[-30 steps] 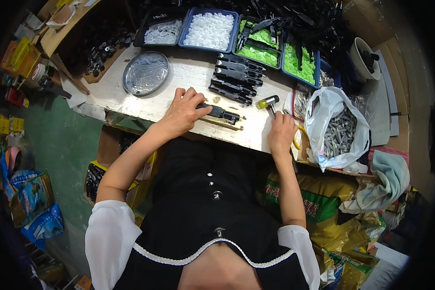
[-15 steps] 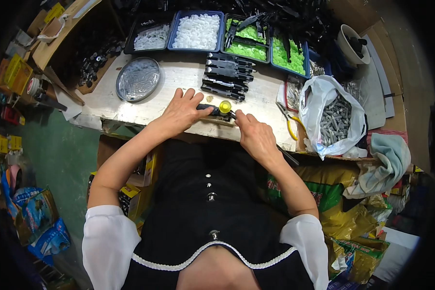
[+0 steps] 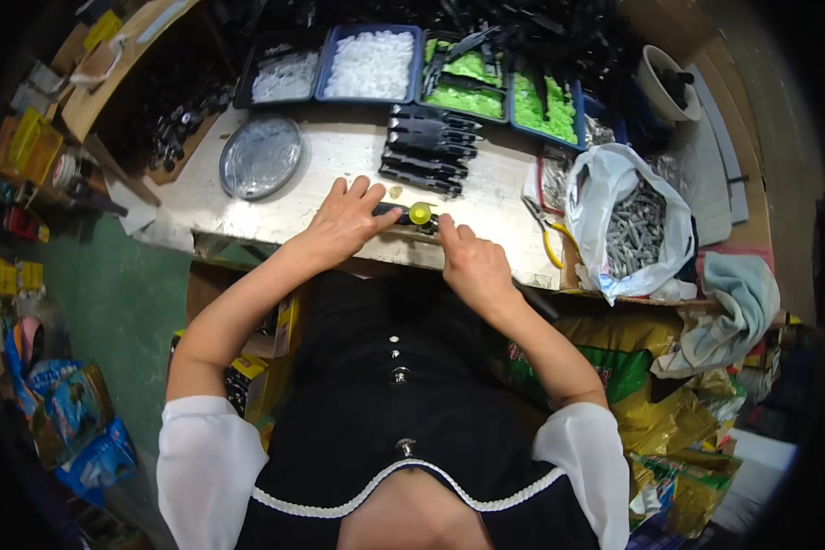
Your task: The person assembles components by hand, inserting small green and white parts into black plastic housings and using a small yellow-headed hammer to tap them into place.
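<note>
The right hand (image 3: 477, 266) is clenched around the handle of a small hammer (image 3: 420, 213), most of the handle hidden by the fingers. The hammer's round yellow face shows right above a black part (image 3: 428, 225); whether the two touch cannot be told from this angle. The black part lies near the front edge of the bench (image 3: 339, 147), between the two hands. The left hand (image 3: 333, 226) has its thumb against the left end of the part, its other fingers spread loosely; whether they pinch it cannot be told.

Just beyond the part sits a stack of similar black parts (image 3: 428, 156), laid side by side. To the left stands a round dish (image 3: 300, 151). To the right, yellow-handled pliers (image 3: 552, 246) lie beside a white plastic bag (image 3: 596, 188), open at the top and full of grey pieces (image 3: 637, 234).

Along the back, a blue tray (image 3: 368, 99) holds white pieces (image 3: 371, 64), with bright green pieces (image 3: 467, 104) in the trays to its right. Farther right stands a pale bowl (image 3: 653, 87), and a light blue cloth (image 3: 738, 298) hangs at the bench's right corner.
</note>
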`<state>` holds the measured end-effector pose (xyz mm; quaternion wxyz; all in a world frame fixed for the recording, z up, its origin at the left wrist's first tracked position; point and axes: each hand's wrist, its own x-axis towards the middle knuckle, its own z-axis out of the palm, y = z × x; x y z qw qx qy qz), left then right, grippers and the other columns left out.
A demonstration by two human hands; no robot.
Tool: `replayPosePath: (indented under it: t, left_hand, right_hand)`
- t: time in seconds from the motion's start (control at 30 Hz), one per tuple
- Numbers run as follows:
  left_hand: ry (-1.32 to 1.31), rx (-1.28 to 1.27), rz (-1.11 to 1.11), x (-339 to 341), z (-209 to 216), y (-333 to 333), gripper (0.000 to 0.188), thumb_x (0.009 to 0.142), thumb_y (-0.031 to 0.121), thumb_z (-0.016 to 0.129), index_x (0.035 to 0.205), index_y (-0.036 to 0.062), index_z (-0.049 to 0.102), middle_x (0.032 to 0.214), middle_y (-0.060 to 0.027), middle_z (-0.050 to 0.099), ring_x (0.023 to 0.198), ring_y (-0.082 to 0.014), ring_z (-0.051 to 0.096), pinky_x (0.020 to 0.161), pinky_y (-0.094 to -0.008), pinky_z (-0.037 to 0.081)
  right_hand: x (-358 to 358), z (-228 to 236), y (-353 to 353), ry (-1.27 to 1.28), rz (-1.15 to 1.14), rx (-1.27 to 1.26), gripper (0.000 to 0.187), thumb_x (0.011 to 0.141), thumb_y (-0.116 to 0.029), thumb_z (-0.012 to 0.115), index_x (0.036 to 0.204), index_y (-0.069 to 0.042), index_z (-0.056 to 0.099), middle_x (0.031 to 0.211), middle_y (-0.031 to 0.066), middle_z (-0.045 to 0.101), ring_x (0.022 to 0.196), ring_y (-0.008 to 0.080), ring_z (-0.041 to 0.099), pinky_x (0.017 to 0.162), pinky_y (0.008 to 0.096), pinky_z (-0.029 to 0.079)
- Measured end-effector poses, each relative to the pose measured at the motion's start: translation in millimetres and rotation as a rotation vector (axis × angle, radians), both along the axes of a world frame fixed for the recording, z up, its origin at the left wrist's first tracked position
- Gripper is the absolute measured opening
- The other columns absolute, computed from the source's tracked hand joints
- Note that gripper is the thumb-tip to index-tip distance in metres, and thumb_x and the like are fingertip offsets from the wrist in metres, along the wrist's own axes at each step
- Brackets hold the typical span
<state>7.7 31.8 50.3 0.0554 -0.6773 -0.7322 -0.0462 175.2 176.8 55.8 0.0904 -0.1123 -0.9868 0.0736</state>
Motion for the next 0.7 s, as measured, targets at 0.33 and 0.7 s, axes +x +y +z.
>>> replayPosePath:
  t: [0.33,0.7]
  left_hand:
    - [-0.002,-0.016,-0.057,4,-4,-10,0.033,0.076,0.014,0.051,0.106,0.0216,0.061,0.085,-0.0077,0.048,0.084,-0.0246,0.044,0.068,-0.0376,0.033]
    - [-0.11,-0.23,-0.028,-4,7,-4,0.039,0.076,0.008,0.051,0.11,0.0249,0.059,0.09,-0.0082,0.047,0.088,-0.0252,0.044,0.073,-0.0384,0.034]
  right_hand:
    - [3,10,1,-0.06,0.087,-0.173,0.016,0.076,-0.006,0.044,0.091,-0.001,0.045,0.067,0.0179,0.059,0.056,0.0343,0.059,0.049,0.0442,0.047]
    - [-8,14,12,-0.149,0.144,-0.188,0.017,0.084,-0.015,0.044,0.093,-0.002,0.048,0.067,0.0186,0.06,0.058,0.0345,0.059,0.05,0.0442,0.047]
